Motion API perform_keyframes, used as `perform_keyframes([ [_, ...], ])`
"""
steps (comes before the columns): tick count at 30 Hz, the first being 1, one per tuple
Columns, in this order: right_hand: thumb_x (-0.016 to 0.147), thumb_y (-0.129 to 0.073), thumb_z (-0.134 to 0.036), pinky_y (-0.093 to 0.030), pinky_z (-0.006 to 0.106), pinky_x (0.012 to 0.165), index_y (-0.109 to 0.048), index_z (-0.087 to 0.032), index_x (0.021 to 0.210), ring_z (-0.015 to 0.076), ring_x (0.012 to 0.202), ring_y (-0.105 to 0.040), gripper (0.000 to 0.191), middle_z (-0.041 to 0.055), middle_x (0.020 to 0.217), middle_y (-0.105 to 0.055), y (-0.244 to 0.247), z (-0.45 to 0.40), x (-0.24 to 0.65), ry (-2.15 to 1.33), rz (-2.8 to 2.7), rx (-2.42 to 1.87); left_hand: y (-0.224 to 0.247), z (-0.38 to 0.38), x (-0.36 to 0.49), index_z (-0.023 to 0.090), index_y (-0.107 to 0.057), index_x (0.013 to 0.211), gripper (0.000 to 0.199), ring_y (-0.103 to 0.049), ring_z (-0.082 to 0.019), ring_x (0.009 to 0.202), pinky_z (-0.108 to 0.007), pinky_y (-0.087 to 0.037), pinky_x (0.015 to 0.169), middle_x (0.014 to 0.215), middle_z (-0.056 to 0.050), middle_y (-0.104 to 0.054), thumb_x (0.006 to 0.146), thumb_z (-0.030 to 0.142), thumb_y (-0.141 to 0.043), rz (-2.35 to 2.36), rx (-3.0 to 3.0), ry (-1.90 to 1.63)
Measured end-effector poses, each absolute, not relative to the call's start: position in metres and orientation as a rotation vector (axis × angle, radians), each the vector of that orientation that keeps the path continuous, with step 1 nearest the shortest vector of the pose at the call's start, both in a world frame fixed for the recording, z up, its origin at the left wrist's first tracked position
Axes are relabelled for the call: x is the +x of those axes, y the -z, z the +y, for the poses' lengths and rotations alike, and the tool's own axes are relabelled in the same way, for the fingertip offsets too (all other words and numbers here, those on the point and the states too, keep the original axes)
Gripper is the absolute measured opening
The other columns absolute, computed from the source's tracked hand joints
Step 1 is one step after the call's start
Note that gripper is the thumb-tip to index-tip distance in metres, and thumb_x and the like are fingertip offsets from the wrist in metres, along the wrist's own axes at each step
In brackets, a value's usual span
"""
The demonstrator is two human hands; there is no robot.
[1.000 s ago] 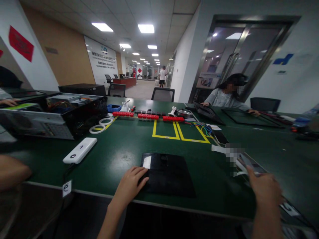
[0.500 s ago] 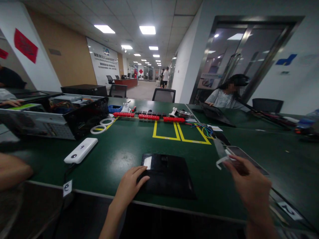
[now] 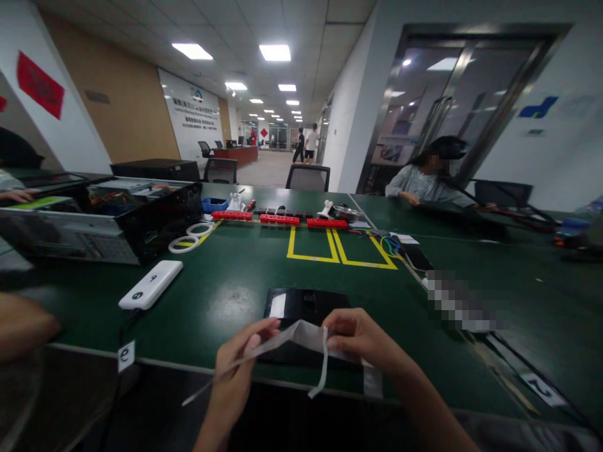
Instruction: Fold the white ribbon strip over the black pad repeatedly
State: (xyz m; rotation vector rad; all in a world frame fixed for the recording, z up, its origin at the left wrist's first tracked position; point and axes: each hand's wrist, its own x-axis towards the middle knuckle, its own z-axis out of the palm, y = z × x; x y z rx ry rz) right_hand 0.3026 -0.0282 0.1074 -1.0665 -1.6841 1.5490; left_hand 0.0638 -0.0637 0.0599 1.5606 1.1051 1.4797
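A white box lay left of a black panel on the green surface; by the panel's left edge, the left hand pinched a translucent strip, which spanned the panel's near part toward the right hand, also clamped on it.

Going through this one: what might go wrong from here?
The thin whitish strip, bent between the left hand and right hand, might crease. The narrow pale tail dangling below the right hand may snag. The black panel underneath, near the front edge of the table, could be nudged over it.
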Motion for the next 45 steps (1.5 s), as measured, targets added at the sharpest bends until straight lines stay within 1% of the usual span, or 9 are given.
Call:
perform_keyframes([
  [3,0.059,-0.078,-0.036,-0.035,0.019,0.052,-0.062,-0.013,0.077,0.0078,0.057,-0.053,0.033,-0.0008,0.068,-0.063,-0.090,-0.015,0.307,-1.676,-1.570,-1.007,-0.042,-0.055,0.062,0.011,-0.066,0.107,0.080,-0.070,-0.027,0.072,-0.042,-0.054,0.069,0.083,-0.016,-0.073,0.081,0.075,-0.026,0.697,1.332,-1.155],
  [6,0.058,-0.079,-0.037,-0.036,0.020,0.053,-0.063,-0.013,0.077,0.0077,0.056,-0.052,0.035,-0.0015,0.065,-0.062,-0.078,-0.008,0.312,-1.709,-1.565,-1.010,-0.038,-0.051,0.060,0.010,-0.069,0.100,0.099,-0.069,-0.031,0.082,-0.044,-0.053,0.071,0.093,-0.020,-0.071,0.072,0.085,-0.010,0.602,1.290,-0.904],
  [9,0.058,-0.079,-0.037,-0.037,0.021,0.055,-0.064,-0.013,0.079,0.0079,0.057,-0.052,0.035,-0.0018,0.066,-0.062,-0.071,-0.003,0.315,-1.672,-1.627,-1.064,-0.044,-0.053,0.062,0.014,-0.071,0.099,0.083,-0.066,-0.028,0.090,-0.040,-0.051,0.077,0.104,-0.015,-0.070,0.079,0.078,-0.022,0.712,1.413,-0.857],
  [18,0.067,-0.069,-0.026,-0.037,0.020,0.054,-0.067,-0.014,0.082,0.0084,0.059,-0.048,0.019,-0.0026,0.065,-0.058,-0.068,0.012,0.306,-1.100,-2.131,-1.372,-0.040,-0.050,0.085,0.017,-0.064,0.062,0.050,-0.063,-0.020,0.063,-0.026,-0.040,0.059,0.066,-0.006,-0.067,0.094,0.043,-0.035,1.632,2.031,-0.710],
  [24,0.068,-0.068,-0.023,-0.038,0.020,0.058,-0.067,-0.015,0.082,0.0101,0.065,-0.053,0.016,-0.0008,0.074,-0.063,-0.067,0.013,0.299,-0.973,-2.198,-1.409,-0.047,-0.053,0.084,0.022,-0.065,0.072,0.042,-0.069,-0.027,0.071,-0.027,-0.040,0.056,0.071,-0.009,-0.072,0.095,0.042,-0.037,1.961,2.071,-0.457],
  [29,0.071,-0.066,-0.023,-0.037,0.021,0.060,-0.067,-0.017,0.081,0.0117,0.066,-0.056,0.012,-0.0011,0.072,-0.063,-0.067,0.008,0.292,-0.870,-2.217,-1.458,-0.045,-0.052,0.088,0.022,-0.058,0.105,0.030,-0.069,-0.028,0.065,-0.027,-0.041,0.052,0.067,-0.008,-0.071,0.096,0.038,-0.034,2.092,2.066,-0.414],
  [34,0.073,-0.065,-0.025,-0.036,0.022,0.061,-0.065,-0.019,0.083,0.0130,0.070,-0.056,0.011,-0.0007,0.076,-0.063,-0.069,0.003,0.286,-0.709,-2.277,-1.546,-0.041,-0.050,0.088,0.021,-0.057,0.092,0.023,-0.068,-0.023,0.063,-0.024,-0.040,0.050,0.071,-0.005,-0.069,0.095,0.031,-0.037,2.106,2.149,-0.449],
  [40,0.078,-0.064,-0.027,-0.036,0.023,0.063,-0.060,-0.021,0.084,0.0139,0.075,-0.057,0.009,0.0000,0.086,-0.061,-0.063,-0.005,0.282,-0.406,-2.350,-1.611,-0.034,-0.045,0.089,0.020,-0.062,0.097,0.014,-0.064,-0.026,0.088,-0.037,-0.051,0.073,0.100,-0.009,-0.067,0.088,0.019,-0.051,1.987,2.493,-0.731],
  [45,0.081,-0.059,-0.024,-0.035,0.024,0.062,-0.058,-0.022,0.087,0.0130,0.071,-0.056,0.007,-0.0005,0.088,-0.059,-0.055,-0.006,0.282,-0.201,-2.379,-1.642,-0.026,-0.049,0.102,0.022,-0.053,0.125,0.040,-0.049,-0.029,0.122,-0.054,-0.036,0.103,0.131,-0.007,-0.057,0.086,0.028,-0.059,1.215,2.837,-0.736],
])
